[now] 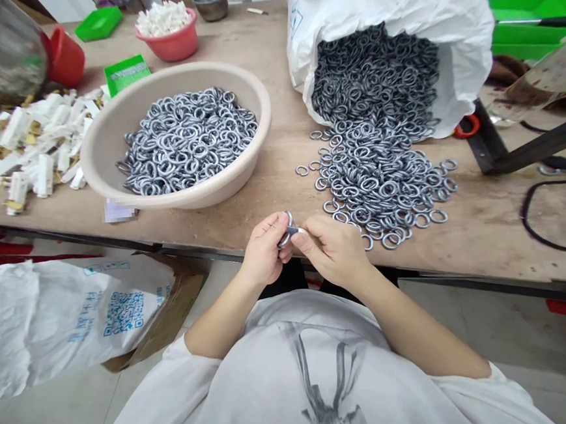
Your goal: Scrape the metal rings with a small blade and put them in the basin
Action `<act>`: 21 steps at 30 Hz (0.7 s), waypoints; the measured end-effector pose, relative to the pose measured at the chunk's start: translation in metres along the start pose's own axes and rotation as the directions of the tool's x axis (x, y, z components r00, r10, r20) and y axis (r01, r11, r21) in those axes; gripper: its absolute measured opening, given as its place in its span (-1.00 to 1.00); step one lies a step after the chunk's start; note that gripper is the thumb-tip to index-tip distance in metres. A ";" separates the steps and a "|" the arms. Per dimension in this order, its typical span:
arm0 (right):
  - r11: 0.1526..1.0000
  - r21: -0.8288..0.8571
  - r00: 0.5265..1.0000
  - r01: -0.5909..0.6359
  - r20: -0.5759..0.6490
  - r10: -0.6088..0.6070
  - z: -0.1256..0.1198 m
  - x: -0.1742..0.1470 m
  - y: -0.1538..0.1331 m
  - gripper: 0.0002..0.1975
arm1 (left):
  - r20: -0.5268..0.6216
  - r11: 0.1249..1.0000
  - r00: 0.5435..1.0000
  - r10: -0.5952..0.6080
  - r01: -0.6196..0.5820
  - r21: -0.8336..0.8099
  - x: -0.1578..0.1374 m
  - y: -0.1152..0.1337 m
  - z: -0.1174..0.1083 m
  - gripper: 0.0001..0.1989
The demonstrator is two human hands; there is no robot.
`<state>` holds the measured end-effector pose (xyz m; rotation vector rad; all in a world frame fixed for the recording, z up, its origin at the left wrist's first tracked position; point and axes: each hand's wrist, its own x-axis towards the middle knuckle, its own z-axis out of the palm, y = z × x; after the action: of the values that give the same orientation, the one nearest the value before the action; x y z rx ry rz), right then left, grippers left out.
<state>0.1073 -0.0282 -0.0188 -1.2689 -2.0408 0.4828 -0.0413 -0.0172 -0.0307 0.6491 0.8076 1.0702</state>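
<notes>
At the table's front edge, my left hand (pixel 266 249) is closed on a grey ring (pixel 290 219), pinched between thumb and fingers. My right hand (pixel 335 247) is closed too, its thumb and forefinger pinching a small dark piece (pixel 292 230) that meets the ring; whether this is a second ring or a tool I cannot tell. To the right of my hands lies a loose pile of grey rings (pixel 383 184). The pile runs out of a white sack (pixel 384 1) lying on its side. Beyond my left hand stands a beige basin (pixel 184 200) holding many similar rings.
White and brass-coloured parts (pixel 37 140) are heaped at the left beside a tilted metal bowl (pixel 6 54). A red bowl (pixel 172 45) of white pieces stands at the back. A black metal bracket (pixel 498 149) and a cable (pixel 525 212) are at the right.
</notes>
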 end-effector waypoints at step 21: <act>0.940 -0.183 0.957 -0.289 -0.048 0.285 -0.016 0.037 0.034 -0.54 | 0.197 0.994 0.975 -0.105 0.111 -0.022 -0.015 0.008 -0.004 -0.63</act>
<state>0.1295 0.0196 -0.0155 -1.6936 -1.9268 0.4124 -0.0527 -0.0282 -0.0233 0.6643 0.6458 0.9033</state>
